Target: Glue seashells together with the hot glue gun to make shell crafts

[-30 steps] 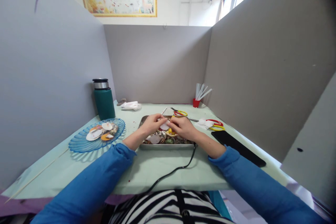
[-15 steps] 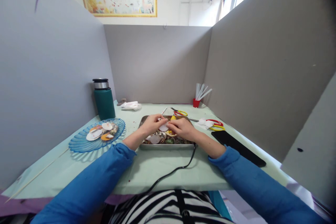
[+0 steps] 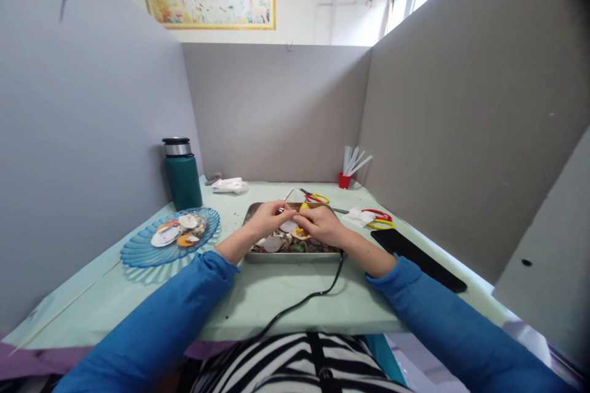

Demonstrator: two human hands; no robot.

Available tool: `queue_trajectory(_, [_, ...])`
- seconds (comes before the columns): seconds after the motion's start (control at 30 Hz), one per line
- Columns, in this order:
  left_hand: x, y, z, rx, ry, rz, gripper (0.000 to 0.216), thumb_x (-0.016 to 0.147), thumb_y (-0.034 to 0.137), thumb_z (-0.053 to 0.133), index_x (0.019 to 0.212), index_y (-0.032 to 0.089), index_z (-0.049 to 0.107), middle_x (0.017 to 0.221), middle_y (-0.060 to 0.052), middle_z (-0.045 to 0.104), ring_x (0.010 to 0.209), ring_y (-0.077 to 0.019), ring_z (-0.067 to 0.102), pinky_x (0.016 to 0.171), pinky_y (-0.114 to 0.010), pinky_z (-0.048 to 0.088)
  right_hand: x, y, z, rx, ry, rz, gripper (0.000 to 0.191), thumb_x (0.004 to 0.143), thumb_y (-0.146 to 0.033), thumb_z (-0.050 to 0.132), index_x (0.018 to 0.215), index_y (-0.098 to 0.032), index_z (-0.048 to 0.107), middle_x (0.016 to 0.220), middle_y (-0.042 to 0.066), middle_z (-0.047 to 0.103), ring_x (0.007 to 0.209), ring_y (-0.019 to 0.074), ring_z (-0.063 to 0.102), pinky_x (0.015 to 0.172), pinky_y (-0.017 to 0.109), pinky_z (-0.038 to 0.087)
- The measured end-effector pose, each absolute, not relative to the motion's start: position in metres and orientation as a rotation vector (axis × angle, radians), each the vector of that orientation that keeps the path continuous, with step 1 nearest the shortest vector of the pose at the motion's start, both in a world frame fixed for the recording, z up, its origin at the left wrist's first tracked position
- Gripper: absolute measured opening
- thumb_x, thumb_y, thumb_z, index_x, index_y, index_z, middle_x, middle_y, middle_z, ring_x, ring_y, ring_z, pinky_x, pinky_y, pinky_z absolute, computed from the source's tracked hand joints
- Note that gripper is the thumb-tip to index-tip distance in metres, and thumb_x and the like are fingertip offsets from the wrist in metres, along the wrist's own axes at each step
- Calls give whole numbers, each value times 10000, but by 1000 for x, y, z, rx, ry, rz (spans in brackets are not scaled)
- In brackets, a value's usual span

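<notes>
My left hand and my right hand meet over a metal tray, fingertips pinched close together. What they pinch is too small and covered to make out. Directly under the fingertips shows a pale round shell; whether it is held or lies in the tray I cannot tell. Mixed seashells fill the tray, with another flat pale shell at the front left. A yellow object sticks out behind my right hand, partly hidden. A black cord runs from the tray's front right toward my lap.
On the left, a blue glass plate carries several shells beside a green bottle. Two pairs of scissors, a red cup of translucent sticks, and a black flat slab lie right. A thin stick crosses the left edge.
Almost nothing differs. My fingertips have shifted very slightly against each other, while both hands stay over the tray.
</notes>
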State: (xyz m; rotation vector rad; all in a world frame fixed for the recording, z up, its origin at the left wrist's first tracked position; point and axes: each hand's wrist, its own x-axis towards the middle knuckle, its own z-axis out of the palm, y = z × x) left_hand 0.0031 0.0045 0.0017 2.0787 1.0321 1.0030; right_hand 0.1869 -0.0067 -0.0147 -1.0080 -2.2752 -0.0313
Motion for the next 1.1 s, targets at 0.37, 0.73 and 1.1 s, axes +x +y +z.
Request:
queue_trajectory(0.37, [2, 2, 3, 2006, 836, 935, 356, 713, 483, 596, 692, 129, 562, 565, 22, 509, 519, -79, 455, 464, -185, 333, 189, -9, -16, -824, -2417, 144, 489, 943, -409, 351, 582, -165, 575, 522, -7, 570, 513, 99, 505, 547, 225, 323])
queue_trajectory(0.73, [3, 2, 3, 2150, 971, 910, 314, 733, 449, 554, 689, 140, 580, 545, 24, 497, 496, -87, 437, 442, -188, 311, 187, -8, -17, -879, -2420, -85, 442, 922, -382, 414, 588, -162, 601, 498, -1, 534, 493, 98, 462, 526, 236, 265])
queue_trajectory(1.1, [4, 7, -1, 2160, 980, 921, 327, 749, 456, 544, 669, 139, 566, 545, 24, 499, 498, -89, 460, 441, -186, 330, 187, -8, -17, -908, -2374, -45, 341, 934, -353, 409, 756, -174, 638, 622, 17, 615, 571, 114, 523, 570, 231, 299])
